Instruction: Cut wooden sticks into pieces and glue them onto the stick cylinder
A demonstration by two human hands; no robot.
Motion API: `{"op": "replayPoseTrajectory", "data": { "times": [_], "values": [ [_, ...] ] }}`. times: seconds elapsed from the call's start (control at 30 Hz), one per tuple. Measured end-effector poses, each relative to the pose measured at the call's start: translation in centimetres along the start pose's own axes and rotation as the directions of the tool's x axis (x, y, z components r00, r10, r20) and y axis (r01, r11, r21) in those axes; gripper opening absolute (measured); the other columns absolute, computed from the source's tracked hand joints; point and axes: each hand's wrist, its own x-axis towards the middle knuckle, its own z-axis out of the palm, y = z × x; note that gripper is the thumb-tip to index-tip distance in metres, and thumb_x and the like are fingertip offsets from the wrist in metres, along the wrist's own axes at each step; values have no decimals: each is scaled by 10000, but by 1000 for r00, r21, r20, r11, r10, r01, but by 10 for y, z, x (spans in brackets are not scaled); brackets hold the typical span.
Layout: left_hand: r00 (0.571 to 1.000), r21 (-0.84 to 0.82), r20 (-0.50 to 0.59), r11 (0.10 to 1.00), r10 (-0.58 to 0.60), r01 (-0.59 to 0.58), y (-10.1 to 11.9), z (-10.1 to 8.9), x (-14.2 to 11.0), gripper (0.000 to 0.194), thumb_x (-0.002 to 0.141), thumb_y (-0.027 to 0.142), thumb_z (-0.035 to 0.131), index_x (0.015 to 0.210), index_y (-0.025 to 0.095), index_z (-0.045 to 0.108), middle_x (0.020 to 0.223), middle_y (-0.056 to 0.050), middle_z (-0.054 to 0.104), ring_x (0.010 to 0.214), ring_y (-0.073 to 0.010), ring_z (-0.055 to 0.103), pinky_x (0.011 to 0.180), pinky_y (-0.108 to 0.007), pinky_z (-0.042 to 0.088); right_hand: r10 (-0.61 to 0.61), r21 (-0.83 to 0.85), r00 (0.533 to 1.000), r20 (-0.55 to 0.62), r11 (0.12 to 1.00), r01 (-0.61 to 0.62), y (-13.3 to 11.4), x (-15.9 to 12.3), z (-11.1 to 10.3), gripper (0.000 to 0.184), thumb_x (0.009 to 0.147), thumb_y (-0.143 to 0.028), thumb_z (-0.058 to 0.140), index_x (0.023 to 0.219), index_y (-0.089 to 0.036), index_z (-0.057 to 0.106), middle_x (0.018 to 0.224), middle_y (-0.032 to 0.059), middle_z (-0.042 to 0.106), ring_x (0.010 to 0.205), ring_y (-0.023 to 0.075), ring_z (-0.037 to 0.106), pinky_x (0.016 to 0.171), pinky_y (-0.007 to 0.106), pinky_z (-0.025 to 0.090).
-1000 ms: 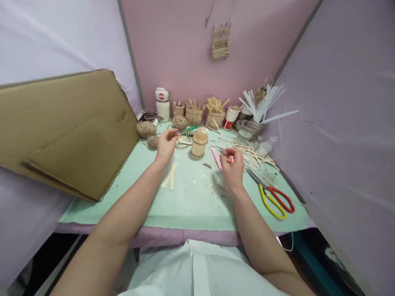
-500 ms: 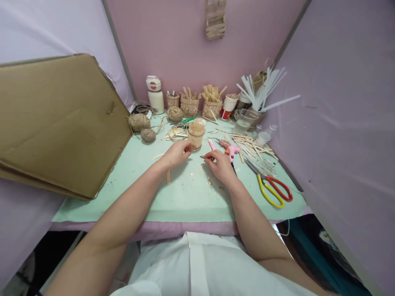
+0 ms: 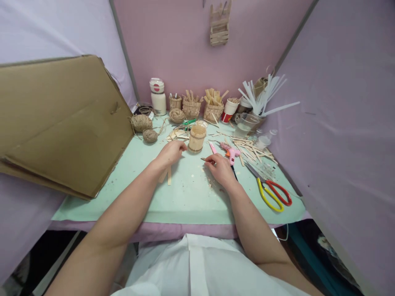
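Observation:
A small wooden cup (image 3: 197,139) with a darker band near its top and base stands upright in the middle of the table. My left hand (image 3: 173,153) is just left of its base, fingers drawn together; whether anything is between them is hidden. My right hand (image 3: 218,165) pinches a short brown piece of wood (image 3: 203,159), whose tip sticks out leftward, in front of the cup. A pink glue gun (image 3: 233,154) lies beyond my right hand, with a pink-handled tool (image 3: 212,147) beside it. Pale wooden strips (image 3: 169,176) lie partly under my left wrist.
Large scissors (image 3: 268,187) lie at the right; loose sticks (image 3: 251,148) are scattered behind them. A clear cup (image 3: 243,126), stick-filled baskets (image 3: 213,112) and a white bottle (image 3: 158,100) line the back. Twine balls (image 3: 150,135) sit at the left, near a big cardboard sheet (image 3: 68,131).
My right hand has let go of the glue gun, moved left and picked up the brown wood piece. My left hand came toward the cup, then drew back slightly left.

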Motion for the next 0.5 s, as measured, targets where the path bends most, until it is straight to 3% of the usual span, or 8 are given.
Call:
{"op": "replayPoseTrajectory", "data": {
  "times": [0.1, 0.27, 0.5],
  "values": [
    [998, 4, -54, 999, -32, 32, -6, -3, 1, 273, 731, 170, 453, 899, 180, 668, 913, -62, 678, 845, -193, 579, 735, -287, 408, 18, -2, 999, -26, 1000, -18, 2, 0, 1, 87, 782, -186, 552, 792, -191, 638, 847, 45, 635, 792, 175, 566, 728, 300, 364],
    [992, -55, -98, 995, -84, 79, -10, -16, 3, 185, 729, 220, 497, 773, 177, 671, 808, -51, 670, 775, -182, 568, 707, -273, 398, 27, -2, 999, -36, 1000, -27, 3, 0, 1, 76, 773, -184, 559, 778, -195, 633, 844, 40, 641, 784, 172, 562, 724, 296, 360],
    [950, -109, -192, 967, -247, 229, -23, -33, 5, 254, 783, 262, 398, 784, 162, 630, 756, -49, 640, 704, -165, 540, 655, -258, 373, 35, 3, 999, -35, 999, -35, 1, 0, 2, 94, 777, -198, 545, 770, -195, 638, 815, 37, 635, 752, 165, 559, 718, 293, 365]
  ]
}}
